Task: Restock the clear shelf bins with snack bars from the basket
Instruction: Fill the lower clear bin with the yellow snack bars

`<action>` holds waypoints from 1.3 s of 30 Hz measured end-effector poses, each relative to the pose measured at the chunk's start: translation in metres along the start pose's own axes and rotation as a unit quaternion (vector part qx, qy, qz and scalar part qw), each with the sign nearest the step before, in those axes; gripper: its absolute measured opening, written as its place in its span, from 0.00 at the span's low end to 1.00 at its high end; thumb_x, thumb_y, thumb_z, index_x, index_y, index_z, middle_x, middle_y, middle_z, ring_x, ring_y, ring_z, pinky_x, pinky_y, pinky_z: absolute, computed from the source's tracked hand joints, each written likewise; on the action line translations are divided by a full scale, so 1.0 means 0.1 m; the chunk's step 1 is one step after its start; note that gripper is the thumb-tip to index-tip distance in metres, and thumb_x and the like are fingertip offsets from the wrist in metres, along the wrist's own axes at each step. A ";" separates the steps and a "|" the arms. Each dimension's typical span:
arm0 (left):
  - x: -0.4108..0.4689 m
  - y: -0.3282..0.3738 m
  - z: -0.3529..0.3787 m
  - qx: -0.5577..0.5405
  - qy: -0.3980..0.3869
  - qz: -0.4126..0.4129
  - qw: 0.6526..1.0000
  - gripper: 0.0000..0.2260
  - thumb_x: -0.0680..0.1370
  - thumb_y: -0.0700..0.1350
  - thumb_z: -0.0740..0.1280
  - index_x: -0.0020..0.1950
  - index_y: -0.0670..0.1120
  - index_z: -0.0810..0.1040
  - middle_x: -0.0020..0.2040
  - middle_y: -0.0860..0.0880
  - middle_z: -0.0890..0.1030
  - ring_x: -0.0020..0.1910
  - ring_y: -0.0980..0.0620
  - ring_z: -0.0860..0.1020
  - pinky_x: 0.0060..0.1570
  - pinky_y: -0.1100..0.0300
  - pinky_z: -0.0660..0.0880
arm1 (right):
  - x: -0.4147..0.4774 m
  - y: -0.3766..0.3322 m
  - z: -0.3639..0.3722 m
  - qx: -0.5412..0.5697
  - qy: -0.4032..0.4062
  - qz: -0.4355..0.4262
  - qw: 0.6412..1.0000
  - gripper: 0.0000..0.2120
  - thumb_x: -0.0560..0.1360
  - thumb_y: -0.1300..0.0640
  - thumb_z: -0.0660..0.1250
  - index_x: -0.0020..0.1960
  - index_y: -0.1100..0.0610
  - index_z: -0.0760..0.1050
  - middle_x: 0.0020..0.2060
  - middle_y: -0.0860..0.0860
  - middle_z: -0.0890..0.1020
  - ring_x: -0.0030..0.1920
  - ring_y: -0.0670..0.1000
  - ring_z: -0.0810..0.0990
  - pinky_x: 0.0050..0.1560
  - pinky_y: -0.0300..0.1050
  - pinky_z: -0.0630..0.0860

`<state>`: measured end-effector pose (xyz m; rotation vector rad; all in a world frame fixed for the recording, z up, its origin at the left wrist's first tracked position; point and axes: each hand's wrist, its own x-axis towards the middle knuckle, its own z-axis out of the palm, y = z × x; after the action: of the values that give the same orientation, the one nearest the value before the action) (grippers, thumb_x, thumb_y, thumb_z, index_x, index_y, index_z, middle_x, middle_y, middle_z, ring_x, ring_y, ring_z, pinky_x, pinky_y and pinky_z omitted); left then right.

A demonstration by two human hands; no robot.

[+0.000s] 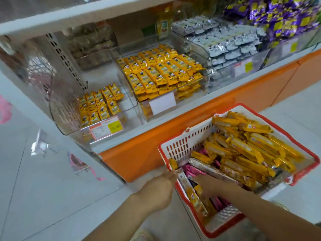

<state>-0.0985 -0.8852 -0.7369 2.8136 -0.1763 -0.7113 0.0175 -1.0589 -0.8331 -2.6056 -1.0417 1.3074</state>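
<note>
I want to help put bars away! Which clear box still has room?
The left bin: it has bare floor behind its few yellow packs. The middle bin is packed to its front wall, the grey-pack bin is heaped, and the basket is crowded too.

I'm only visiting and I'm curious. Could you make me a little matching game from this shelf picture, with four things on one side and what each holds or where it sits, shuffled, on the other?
Things:
1. left clear bin
2. middle clear bin
3. basket
4. purple packs

Descriptions:
A. holds long yellow bars and some pink bars
B. top right corner of the view
C. holds only a few yellow packs
D. holds stacked yellow packs, nearly full

Pairs: 1-C, 2-D, 3-A, 4-B
</note>
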 end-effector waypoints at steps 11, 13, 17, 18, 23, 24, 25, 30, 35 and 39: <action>0.22 0.04 0.06 0.006 -0.087 -0.019 0.996 0.25 0.82 0.38 0.51 0.78 0.44 0.47 0.79 0.49 0.46 0.77 0.52 0.47 0.75 0.57 0.52 | 0.39 0.07 0.37 -0.103 -0.032 -0.054 0.993 0.43 0.71 0.53 0.73 0.77 0.50 0.51 0.71 0.61 0.60 0.70 0.61 0.64 0.65 0.53 0.69; 0.24 0.05 0.05 -0.002 -0.093 -0.023 0.995 0.25 0.83 0.39 0.51 0.78 0.44 0.47 0.79 0.49 0.46 0.77 0.53 0.46 0.74 0.58 0.51 | 0.40 0.05 0.38 -0.128 -0.029 -0.059 0.990 0.42 0.73 0.54 0.71 0.78 0.53 0.49 0.70 0.62 0.63 0.70 0.62 0.64 0.65 0.54 0.68; 0.24 0.06 0.04 -0.006 -0.090 -0.027 0.996 0.24 0.83 0.40 0.52 0.78 0.44 0.48 0.79 0.49 0.46 0.77 0.53 0.47 0.74 0.59 0.50 | 0.41 0.12 0.39 -0.093 -0.060 -0.042 0.993 0.44 0.71 0.52 0.73 0.78 0.50 0.48 0.53 0.59 0.76 0.50 0.57 0.76 0.47 0.51 0.75; 0.23 0.06 0.04 -0.008 -0.090 -0.027 0.996 0.24 0.83 0.41 0.52 0.78 0.44 0.48 0.79 0.48 0.46 0.77 0.53 0.47 0.74 0.58 0.50 | 0.39 0.14 0.37 -0.061 -0.081 -0.034 0.994 0.47 0.69 0.51 0.74 0.77 0.49 0.47 0.54 0.59 0.77 0.46 0.55 0.76 0.43 0.48 0.75; 0.21 0.07 0.04 -0.020 -0.088 -0.034 0.995 0.24 0.83 0.43 0.53 0.78 0.44 0.50 0.79 0.48 0.48 0.77 0.52 0.49 0.74 0.58 0.52 | 0.33 0.23 0.35 0.043 -0.097 -0.020 0.994 0.41 0.68 0.49 0.75 0.73 0.41 0.56 0.64 0.55 0.74 0.57 0.56 0.76 0.53 0.50 0.78; 0.21 0.07 0.04 -0.026 -0.084 -0.037 0.995 0.24 0.83 0.43 0.54 0.78 0.45 0.51 0.79 0.48 0.49 0.77 0.52 0.50 0.74 0.58 0.52 | 0.30 0.23 0.32 0.058 -0.095 -0.017 0.994 0.38 0.66 0.50 0.76 0.70 0.42 0.60 0.62 0.54 0.75 0.56 0.55 0.77 0.52 0.51 0.80; 0.21 0.07 0.04 -0.036 -0.080 -0.041 0.995 0.24 0.83 0.44 0.55 0.78 0.45 0.53 0.78 0.49 0.51 0.77 0.51 0.52 0.73 0.58 0.53 | 0.28 0.25 0.30 0.073 -0.091 -0.013 0.993 0.35 0.65 0.51 0.77 0.67 0.43 0.65 0.61 0.53 0.76 0.54 0.55 0.78 0.50 0.52 0.81; 0.15 0.05 0.00 -0.132 -0.044 -0.058 0.989 0.20 0.79 0.46 0.61 0.71 0.52 0.68 0.67 0.49 0.74 0.63 0.50 0.74 0.62 0.54 0.73 | -0.06 0.21 -0.15 0.204 -0.082 0.018 0.975 0.37 0.69 0.58 0.77 0.73 0.51 0.63 0.71 0.53 0.67 0.58 0.58 0.79 0.46 0.53 0.82; 0.04 0.19 -0.28 -0.275 0.006 -0.069 0.959 0.23 0.75 0.53 0.69 0.68 0.49 0.73 0.66 0.52 0.75 0.64 0.52 0.73 0.62 0.59 0.71 | -0.62 -0.13 -0.87 0.263 -0.082 -0.062 0.959 0.29 0.74 0.60 0.71 0.72 0.53 0.64 0.63 0.50 0.74 0.58 0.56 0.79 0.46 0.47 0.82; -0.10 0.36 -0.57 -0.419 0.021 -0.045 0.907 0.06 0.73 0.53 0.72 0.47 0.55 0.78 0.46 0.58 0.81 0.46 0.63 0.79 0.48 0.69 0.75 | -1.06 -0.47 -1.31 0.264 -0.070 -0.164 0.948 0.18 0.75 0.59 0.70 0.62 0.60 0.70 0.56 0.55 0.79 0.54 0.54 0.82 0.44 0.49 0.82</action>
<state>-0.0823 -0.9074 -0.6747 2.0091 0.2240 -0.5584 0.0429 -1.0522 -0.6601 -1.8864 -0.9253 1.4534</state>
